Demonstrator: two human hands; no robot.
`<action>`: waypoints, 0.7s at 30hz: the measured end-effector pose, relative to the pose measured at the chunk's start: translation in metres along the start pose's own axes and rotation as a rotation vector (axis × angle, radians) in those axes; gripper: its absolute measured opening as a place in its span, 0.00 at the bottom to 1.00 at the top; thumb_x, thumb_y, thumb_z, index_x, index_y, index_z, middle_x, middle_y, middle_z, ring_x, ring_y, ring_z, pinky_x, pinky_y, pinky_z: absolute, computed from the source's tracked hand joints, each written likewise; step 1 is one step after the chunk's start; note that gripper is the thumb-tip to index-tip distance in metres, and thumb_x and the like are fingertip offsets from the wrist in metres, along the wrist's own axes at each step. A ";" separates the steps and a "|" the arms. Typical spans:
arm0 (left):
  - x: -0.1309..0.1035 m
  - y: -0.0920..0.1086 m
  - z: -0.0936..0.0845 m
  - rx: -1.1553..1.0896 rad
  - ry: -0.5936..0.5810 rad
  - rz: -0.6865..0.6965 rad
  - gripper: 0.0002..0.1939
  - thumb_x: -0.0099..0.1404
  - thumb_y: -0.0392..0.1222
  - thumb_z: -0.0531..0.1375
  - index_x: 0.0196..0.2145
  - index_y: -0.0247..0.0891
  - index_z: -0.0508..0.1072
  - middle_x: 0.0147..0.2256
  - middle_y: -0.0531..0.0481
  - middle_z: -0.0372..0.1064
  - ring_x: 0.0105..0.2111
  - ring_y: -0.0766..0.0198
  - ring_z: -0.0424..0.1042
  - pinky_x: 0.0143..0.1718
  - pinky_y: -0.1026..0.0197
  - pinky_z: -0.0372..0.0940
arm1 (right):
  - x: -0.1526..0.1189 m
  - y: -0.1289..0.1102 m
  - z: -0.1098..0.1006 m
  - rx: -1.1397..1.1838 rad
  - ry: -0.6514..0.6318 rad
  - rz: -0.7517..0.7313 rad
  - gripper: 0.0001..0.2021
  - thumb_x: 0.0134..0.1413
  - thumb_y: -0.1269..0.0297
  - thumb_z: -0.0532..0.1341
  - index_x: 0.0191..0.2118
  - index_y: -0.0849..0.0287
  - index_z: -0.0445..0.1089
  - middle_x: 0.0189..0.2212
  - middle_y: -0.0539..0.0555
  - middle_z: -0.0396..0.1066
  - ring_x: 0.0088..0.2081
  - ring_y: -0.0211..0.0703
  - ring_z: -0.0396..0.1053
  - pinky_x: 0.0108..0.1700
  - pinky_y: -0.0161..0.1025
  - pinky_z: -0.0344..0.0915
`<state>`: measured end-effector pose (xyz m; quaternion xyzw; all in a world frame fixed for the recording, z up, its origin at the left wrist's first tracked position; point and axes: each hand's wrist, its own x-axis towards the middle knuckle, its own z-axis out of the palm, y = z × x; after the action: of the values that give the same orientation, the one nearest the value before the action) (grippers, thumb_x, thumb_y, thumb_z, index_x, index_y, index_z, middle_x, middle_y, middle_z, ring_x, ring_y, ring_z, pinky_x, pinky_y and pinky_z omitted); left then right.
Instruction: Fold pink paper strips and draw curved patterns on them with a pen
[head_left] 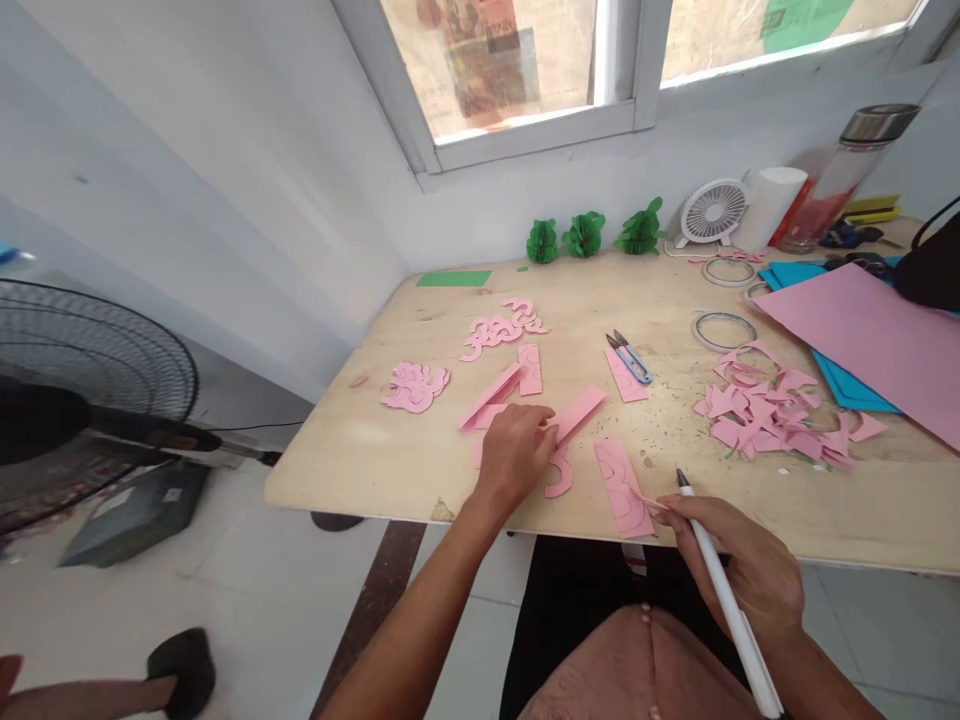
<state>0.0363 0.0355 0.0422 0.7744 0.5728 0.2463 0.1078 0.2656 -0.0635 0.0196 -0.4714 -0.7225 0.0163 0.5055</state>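
The two hands are apart from each other at the near edge of a wooden tabletop (352,450). The right hand (739,560) is closed around a white pen (721,585), its dark tip directed away from the wearer; from where I stand, the thumb and forefinger also pinch a thin pink paper piece (655,503). Just left of these fingertips lies a marked pink strip (621,490) bearing drawn curved outlines. The left hand (517,450) is lowered over pink paper with its fingers bent, at the end of a plain pink strip (583,412); I cannot tell whether it grips this strip or only touches it. A C-shaped pink cutout (562,482) lies just right of the left hand. Beyond that hand lie a folded pink strip (491,397) and a short pink strip (529,370); farther out is a group of curved pink cutouts (499,330). A stack of pink cutouts (416,387) sits to its left. Blue-handled thread snips (631,360) rest across another pink strip (621,378), beyond and between the hands. A pile of pink scraps (776,415) lies beyond the right hand.
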 end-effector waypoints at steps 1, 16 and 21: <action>0.010 0.000 0.000 0.032 -0.058 -0.019 0.07 0.64 0.36 0.58 0.40 0.38 0.74 0.36 0.47 0.75 0.42 0.55 0.73 0.46 0.52 0.67 | -0.001 0.000 -0.001 0.004 0.017 0.002 0.12 0.55 0.77 0.62 0.44 0.57 0.72 0.33 0.52 0.78 0.33 0.41 0.77 0.36 0.35 0.73; 0.051 0.017 0.008 0.190 -0.397 -0.158 0.18 0.69 0.47 0.59 0.53 0.37 0.68 0.52 0.44 0.67 0.47 0.57 0.71 0.47 0.49 0.70 | -0.011 0.004 -0.002 0.018 0.000 -0.016 0.12 0.56 0.77 0.60 0.44 0.57 0.73 0.34 0.52 0.79 0.34 0.42 0.78 0.38 0.37 0.73; 0.041 0.024 0.007 0.074 -0.213 -0.121 0.11 0.68 0.40 0.59 0.47 0.36 0.70 0.41 0.47 0.72 0.42 0.59 0.73 0.45 0.50 0.69 | -0.013 0.003 -0.005 -0.030 0.034 -0.008 0.11 0.57 0.76 0.60 0.43 0.56 0.73 0.33 0.52 0.79 0.32 0.42 0.78 0.35 0.37 0.73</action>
<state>0.0686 0.0670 0.0574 0.7637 0.6123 0.1345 0.1541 0.2721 -0.0734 0.0111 -0.4763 -0.7156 -0.0044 0.5109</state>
